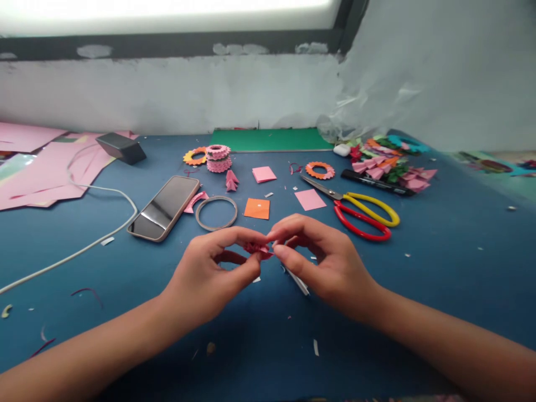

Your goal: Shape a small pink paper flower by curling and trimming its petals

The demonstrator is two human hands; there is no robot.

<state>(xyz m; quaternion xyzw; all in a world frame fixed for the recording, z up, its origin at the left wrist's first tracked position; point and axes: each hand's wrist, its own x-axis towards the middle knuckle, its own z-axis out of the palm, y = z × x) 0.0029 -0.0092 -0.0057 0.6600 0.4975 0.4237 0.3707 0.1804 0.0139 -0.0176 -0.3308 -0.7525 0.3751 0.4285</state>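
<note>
Pinching a small dark pink folded paper piece [257, 248] between them, the left hand [205, 273] and right hand [326, 262] meet just left of the red-and-yellow-handled metal scissors [360, 211], on the side nearer the person. The fingers of both hands are narrowed onto its ends. The piece looks layered and creased, partly hidden by fingertips, and is held just above the blue bench [439, 251].

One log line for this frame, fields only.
left hand: pinching red paper piece | right hand: pinching same piece | nearby: scissors, phone, ring | surface: blue table
</note>
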